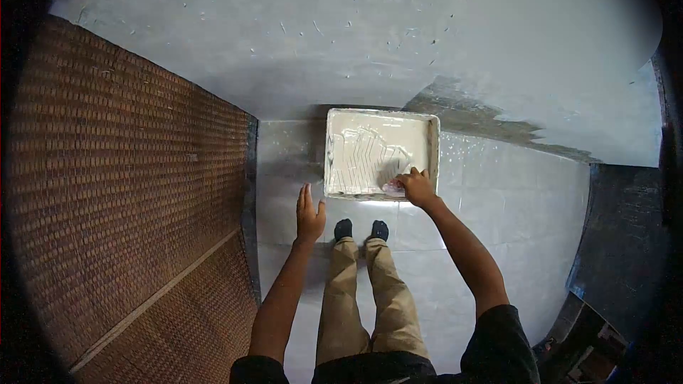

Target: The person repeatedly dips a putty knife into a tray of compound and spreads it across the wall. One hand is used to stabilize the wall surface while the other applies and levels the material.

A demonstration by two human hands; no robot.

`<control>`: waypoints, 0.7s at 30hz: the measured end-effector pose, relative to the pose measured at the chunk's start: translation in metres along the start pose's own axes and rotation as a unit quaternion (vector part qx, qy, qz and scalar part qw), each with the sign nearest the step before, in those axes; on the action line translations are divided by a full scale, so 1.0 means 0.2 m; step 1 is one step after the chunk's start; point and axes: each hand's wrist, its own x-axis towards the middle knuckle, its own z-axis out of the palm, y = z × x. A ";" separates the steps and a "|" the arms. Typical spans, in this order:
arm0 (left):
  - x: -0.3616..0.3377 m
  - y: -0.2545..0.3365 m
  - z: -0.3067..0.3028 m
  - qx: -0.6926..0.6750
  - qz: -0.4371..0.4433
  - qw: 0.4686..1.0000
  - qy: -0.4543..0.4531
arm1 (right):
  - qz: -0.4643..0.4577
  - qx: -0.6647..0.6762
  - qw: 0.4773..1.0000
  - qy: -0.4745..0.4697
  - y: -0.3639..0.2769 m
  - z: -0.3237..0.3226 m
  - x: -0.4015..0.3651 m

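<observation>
A rectangular paint tray stands on the floor in front of my feet, against the foot of the wall. Cream-white paint covers its bottom, with ridged streaks showing in the middle. My right hand reaches over the tray's near right corner, its fingers closed on a small pinkish-white thing at the paint; the kind of thing is hard to tell. Off the tray's near left corner, my left hand hangs with fingers stretched out, holding nothing.
Ahead rises a wall with whitish coating, drips and a bare grey patch. A brown woven panel borders the left side. Paint specks dot the pale tiled floor. A dark panel stands at right. My socked feet are close to the tray.
</observation>
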 end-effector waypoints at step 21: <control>0.05 0.07 -0.34 0.072 0.041 0.996 -0.015 | 0.085 0.093 0.988 -0.091 0.26 -0.34 0.04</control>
